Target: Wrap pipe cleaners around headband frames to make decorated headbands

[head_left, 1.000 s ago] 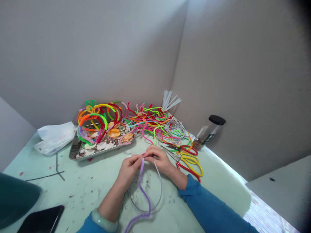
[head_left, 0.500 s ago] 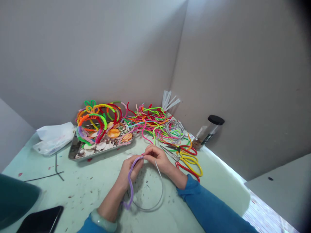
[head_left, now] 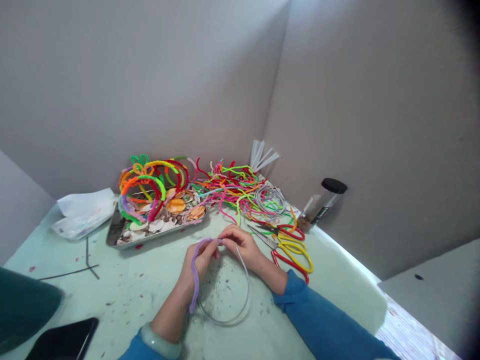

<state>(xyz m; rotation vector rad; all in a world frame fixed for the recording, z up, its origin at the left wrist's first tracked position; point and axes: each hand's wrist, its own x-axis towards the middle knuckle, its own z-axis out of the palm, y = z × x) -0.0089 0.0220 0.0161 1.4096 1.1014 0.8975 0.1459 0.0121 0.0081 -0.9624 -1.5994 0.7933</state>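
Note:
My left hand [head_left: 198,261] pinches a purple pipe cleaner [head_left: 195,280], whose loose length drapes over the back of the hand and down past the wrist. Fingertip to fingertip with it, my right hand [head_left: 242,246] is closed on the end of a grey wire [head_left: 245,295]. That wire bows down in a wide loop below both hands. Where the pipe cleaner meets the wire, a small bit of purple shows between the fingers; the exact wrap is hidden. Right of my right hand lie scissors with yellow and red handles [head_left: 294,250].
Behind my hands stands a metal tray [head_left: 150,243] of shells with colourful pipe-cleaner hoops [head_left: 142,180]. A heap of pipe cleaners [head_left: 232,185] and a wire coil [head_left: 270,200] lie beside it. A black-lidded jar [head_left: 324,200], plastic bag [head_left: 86,215] and phone [head_left: 62,342] are around the edges.
The purple pipe cleaner's loose end has swung left and now hangs straighter. My left hand has shifted slightly left, the fingers of both hands still meeting at the wire.

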